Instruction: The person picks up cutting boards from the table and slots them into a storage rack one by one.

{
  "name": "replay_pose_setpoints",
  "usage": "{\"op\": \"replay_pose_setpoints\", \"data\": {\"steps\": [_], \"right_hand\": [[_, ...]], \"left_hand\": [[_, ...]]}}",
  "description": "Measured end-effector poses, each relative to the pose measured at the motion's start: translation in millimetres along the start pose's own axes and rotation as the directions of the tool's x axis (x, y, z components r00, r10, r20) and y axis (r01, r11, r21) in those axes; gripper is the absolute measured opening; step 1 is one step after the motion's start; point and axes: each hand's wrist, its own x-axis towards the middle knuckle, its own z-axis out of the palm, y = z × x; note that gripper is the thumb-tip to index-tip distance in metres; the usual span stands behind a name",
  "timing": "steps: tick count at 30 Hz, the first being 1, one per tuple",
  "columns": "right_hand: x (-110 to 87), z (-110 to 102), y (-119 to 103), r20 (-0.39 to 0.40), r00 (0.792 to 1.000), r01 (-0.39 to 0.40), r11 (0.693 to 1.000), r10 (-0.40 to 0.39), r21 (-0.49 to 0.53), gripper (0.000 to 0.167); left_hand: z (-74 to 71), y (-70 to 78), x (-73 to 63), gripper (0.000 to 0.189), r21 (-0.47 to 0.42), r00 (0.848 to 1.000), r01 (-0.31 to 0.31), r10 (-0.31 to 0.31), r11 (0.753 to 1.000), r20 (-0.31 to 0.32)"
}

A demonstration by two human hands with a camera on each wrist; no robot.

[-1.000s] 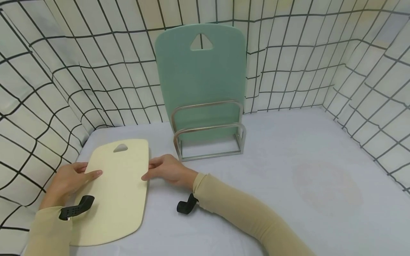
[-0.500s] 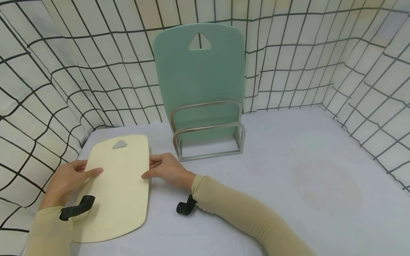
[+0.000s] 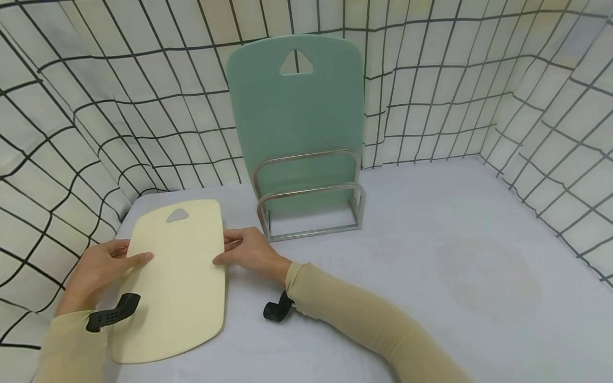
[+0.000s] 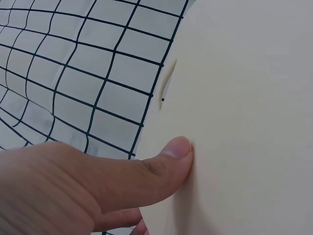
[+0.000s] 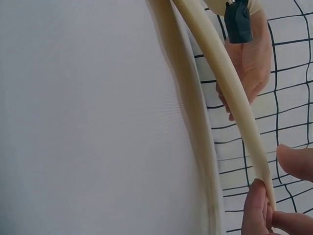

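Observation:
A cream cutting board [image 3: 177,287] with a triangular hole near its top is held between both hands at the left of the table. My left hand [image 3: 98,271] grips its left edge, thumb flat on the front face, other fingers mostly hidden behind it. On the opposite side, my right hand [image 3: 254,255] pinches the right edge. The right wrist view shows the board's edge [image 5: 215,54] raised off the white cloth. At the back, a green cutting board [image 3: 297,111] stands upright in a metal rack [image 3: 311,190], in the slot behind the front rails.
Grid-patterned cloth walls [image 3: 431,96] enclose the back and sides. The left wall comes close to my left hand. White cloth [image 3: 407,255] covers the table, stretching away to the right of the rack.
The cream board has shifted slightly up and away, its lower end swinging a little to the right. Both hands keep their grip and have barely moved.

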Motion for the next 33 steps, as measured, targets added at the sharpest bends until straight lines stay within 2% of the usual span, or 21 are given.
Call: {"op": "replay_pose_setpoints", "data": {"steps": [4,11,16,21,27,33], "right_hand": [[-0.2,-1,-1,-0.023,0.999,0.024,0.999,-0.025,-0.025,0.057],[-0.1,-4,-3,-0.056,0.996,0.062,0.993,-0.067,-0.098,0.058],[1.5,-5,-3,-0.075,0.994,0.067,0.986,-0.079,-0.151,0.058],[1.5,-6,-4,-0.088,0.992,0.069,0.977,-0.088,-0.199,0.057],[-0.5,-7,-8,-0.092,0.99,0.089,0.972,-0.111,-0.216,0.055],[-1.1,-7,-9,-0.095,0.988,0.101,0.967,-0.126,-0.234,0.057]], "left_hand": [[-0.4,0.3,0.9,0.1,0.005,1.0,-0.011,0.011,1.0,-0.004],[-1.3,2.6,-0.2,0.101,0.002,1.0,0.008,-0.008,1.0,-0.022],[0.1,5.7,-1.9,0.096,-0.032,0.998,0.003,-0.005,0.999,-0.06],[-0.9,9.6,-2.8,0.093,-0.006,0.995,-0.01,0.009,1.0,-0.097],[-2.0,14.5,-5.0,0.092,0.001,0.992,-0.023,0.023,1.0,-0.126],[-2.1,15.3,-8.5,0.094,-0.031,0.989,-0.021,0.016,0.999,-0.145]]}}
